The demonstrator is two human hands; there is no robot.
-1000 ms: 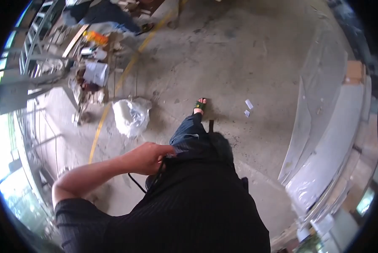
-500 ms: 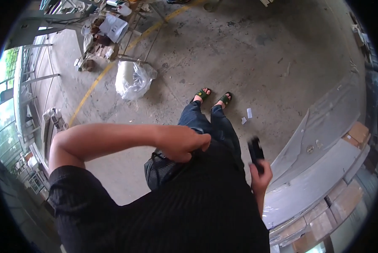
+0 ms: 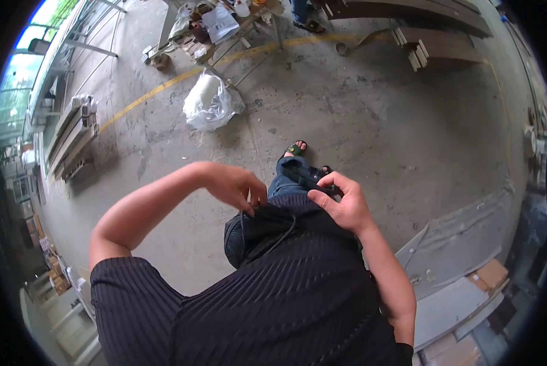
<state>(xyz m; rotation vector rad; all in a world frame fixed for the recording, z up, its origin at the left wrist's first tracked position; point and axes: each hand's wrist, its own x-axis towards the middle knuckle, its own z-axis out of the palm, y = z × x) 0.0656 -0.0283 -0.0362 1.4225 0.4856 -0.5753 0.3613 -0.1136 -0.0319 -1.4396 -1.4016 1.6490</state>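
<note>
At the front of my waist hangs a black drawstring pouch with a dark cord looped across it. The fingers of my left hand pinch the pouch's upper edge. My right hand grips a black elongated object between thumb and fingers. It lies just beyond the pouch, in front of my legs; its exact kind is hard to make out. The inside of the pouch is hidden from view.
A roll in clear plastic rests on the concrete floor ahead. Beyond it stands a cluttered workbench. Stacked beams lie to the left, brown boards at the far right. A grey-sheeted stack is at right.
My right hand has brought the black object from my right side to the front of my waist. My left hand has shifted slightly on the pouch. The view has turned, bringing the brown boards in.
</note>
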